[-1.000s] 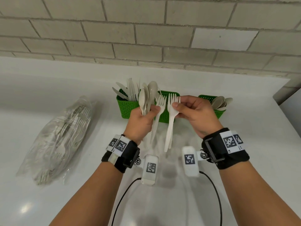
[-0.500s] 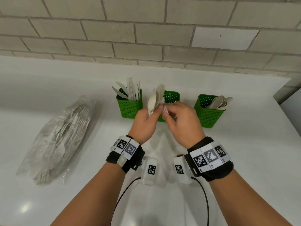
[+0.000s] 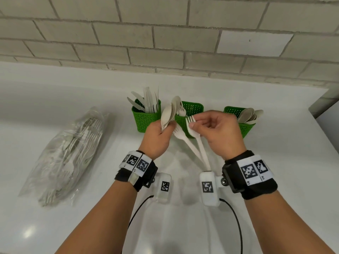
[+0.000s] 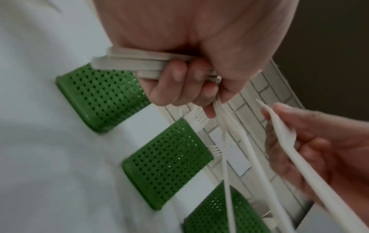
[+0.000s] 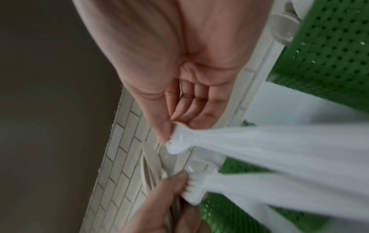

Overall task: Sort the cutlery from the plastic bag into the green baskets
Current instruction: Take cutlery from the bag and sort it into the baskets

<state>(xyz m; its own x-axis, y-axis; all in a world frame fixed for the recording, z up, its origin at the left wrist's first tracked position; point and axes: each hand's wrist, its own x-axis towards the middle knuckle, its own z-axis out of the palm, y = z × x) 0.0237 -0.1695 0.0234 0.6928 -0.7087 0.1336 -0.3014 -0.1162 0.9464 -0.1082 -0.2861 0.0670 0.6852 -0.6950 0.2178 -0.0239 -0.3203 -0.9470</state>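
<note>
A white desk (image 3: 256, 180) ran along a pale brick wall (image 3: 165, 33). Above it the right hand (image 3: 218, 132) pinched one fork (image 3: 197, 138) by its head, thumb on the tines, apparently drawing it clear for dropping. The left hand (image 3: 157, 138) was clenched round a mixed bunch of spoons (image 3: 169, 111) and another fork (image 3: 183, 139), likely a stock to sort from. Just behind the hands stood the middle basket (image 3: 192, 109); left of it the knife basket (image 3: 145, 120), right of it the spoon basket (image 3: 242, 127). Well left of the middle basket lay the plastic bag (image 3: 67, 153), cutlery still inside.
</note>
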